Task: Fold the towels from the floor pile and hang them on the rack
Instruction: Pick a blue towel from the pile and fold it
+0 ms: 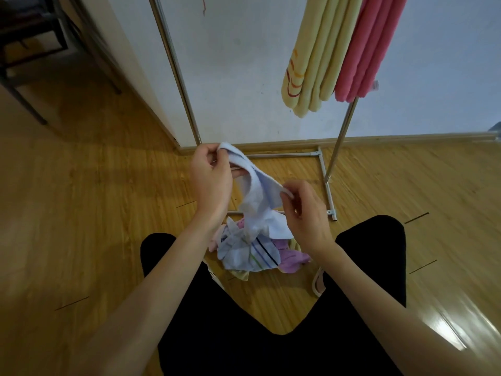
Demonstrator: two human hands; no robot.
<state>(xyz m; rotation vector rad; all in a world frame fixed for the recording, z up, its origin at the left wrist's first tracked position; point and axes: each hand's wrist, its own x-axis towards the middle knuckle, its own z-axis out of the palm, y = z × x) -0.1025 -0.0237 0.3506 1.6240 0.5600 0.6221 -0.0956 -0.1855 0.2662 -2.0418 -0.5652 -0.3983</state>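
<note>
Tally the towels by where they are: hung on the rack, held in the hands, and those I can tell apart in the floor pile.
On the rack: 2, a yellow towel and a pink towel
In the hands: 1, a pale blue towel
Floor pile, told apart: 3, a striped towel, a purple towel, a pink cloth
Total: 6

Your left hand pinches one corner of a pale blue towel; your right hand pinches another, at 3 o'clock from it. Towel pile on the wooden floor, at 6 o'clock of the held towel. Metal rack at 12 o'clock carries a yellow towel and a pink towel.
</note>
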